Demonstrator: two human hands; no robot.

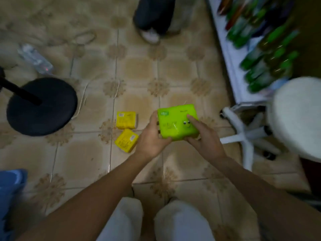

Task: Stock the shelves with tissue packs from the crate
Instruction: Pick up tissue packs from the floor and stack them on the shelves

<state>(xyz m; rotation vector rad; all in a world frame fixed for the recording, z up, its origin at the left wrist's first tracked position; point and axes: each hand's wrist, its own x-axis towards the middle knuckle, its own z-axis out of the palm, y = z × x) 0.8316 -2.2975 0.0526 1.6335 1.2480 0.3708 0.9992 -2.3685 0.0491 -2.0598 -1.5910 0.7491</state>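
Green tissue pack [177, 122] held in both hands above the tiled floor [139, 70].
The left hand [151, 136] grips its left edge and the right hand [205, 140] clasps its right side, likely squaring it for the shelf [232, 66] to the right. Two yellow packs [126, 120] lie on the floor nearby.

One head-worn wide-angle view, looking steeply down past the wearer's knees [182, 221] at the tiled floor [83, 153]. Left hand [151, 138] and right hand [206, 141] with green tissue pack [175, 124] sit close, mid-frame; shelf [231, 66] far right, blurred.
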